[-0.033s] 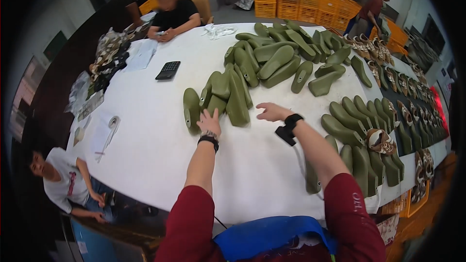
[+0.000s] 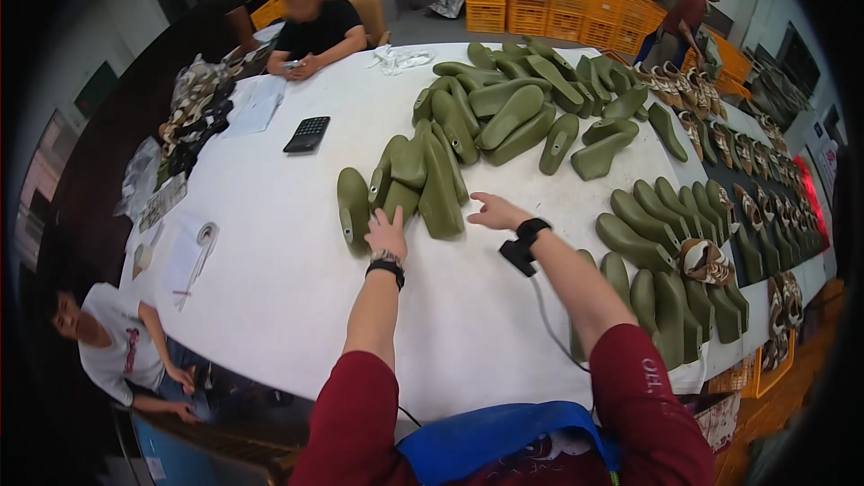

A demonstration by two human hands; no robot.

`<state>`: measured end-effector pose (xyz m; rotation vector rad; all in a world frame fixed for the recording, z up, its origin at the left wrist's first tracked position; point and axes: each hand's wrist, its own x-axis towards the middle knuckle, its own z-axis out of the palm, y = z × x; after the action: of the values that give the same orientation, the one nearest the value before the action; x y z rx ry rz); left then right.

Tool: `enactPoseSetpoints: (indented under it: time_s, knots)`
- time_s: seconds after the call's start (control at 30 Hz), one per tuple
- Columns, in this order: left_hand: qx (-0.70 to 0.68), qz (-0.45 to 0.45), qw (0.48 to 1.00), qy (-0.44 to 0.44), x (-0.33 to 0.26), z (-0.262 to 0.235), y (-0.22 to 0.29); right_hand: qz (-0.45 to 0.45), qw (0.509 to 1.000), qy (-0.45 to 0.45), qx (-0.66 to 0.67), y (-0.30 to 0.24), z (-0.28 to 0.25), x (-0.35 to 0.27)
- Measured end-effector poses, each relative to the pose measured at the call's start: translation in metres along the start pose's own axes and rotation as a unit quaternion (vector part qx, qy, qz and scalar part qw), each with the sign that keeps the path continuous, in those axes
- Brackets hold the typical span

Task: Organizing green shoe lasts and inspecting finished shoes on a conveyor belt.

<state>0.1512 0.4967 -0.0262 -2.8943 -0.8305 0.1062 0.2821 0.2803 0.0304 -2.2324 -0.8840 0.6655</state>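
Observation:
Green shoe lasts lie heaped on the white-covered table. My left hand (image 2: pixel 386 237) is open, its fingers spread at the near end of a last (image 2: pixel 401 201) in the front cluster. Whether the fingertips touch it, I cannot tell. Another last (image 2: pixel 353 202) stands just left of that hand. To the right, my right hand (image 2: pixel 497 213) is held over the table with fingers partly stretched and nothing in them. Its index finger points at a long last (image 2: pixel 440 205), with a small gap between. Black bands circle both wrists.
Rows of lasts (image 2: pixel 637 238) and a brown-and-white shoe (image 2: pixel 706 261) lie right of my right arm. More lasts (image 2: pixel 515 112) pile up farther back. A calculator (image 2: pixel 307 134), papers (image 2: pixel 256 106) and a notebook (image 2: pixel 191 256) lie left. Two people sit at the table's left side; another stands far right.
My right hand has shifted slightly left, closer to the long last. My left hand has drawn back a little toward me. The lasts keep their arrangement.

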Motion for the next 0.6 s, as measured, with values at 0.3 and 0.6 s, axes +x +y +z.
enactPoseSetpoints:
  time_s: [0.3,0.6]
  knots:
    - [-0.054,0.052,0.996,0.038,0.014,-0.007,-0.025,0.077,0.962,0.174,0.196,0.014,0.123,0.064]
    - [-0.847,-0.164,0.324,-0.388,-0.105,-0.022,-0.029,0.199,0.586,-0.048,0.784,0.036,0.056,-0.211]
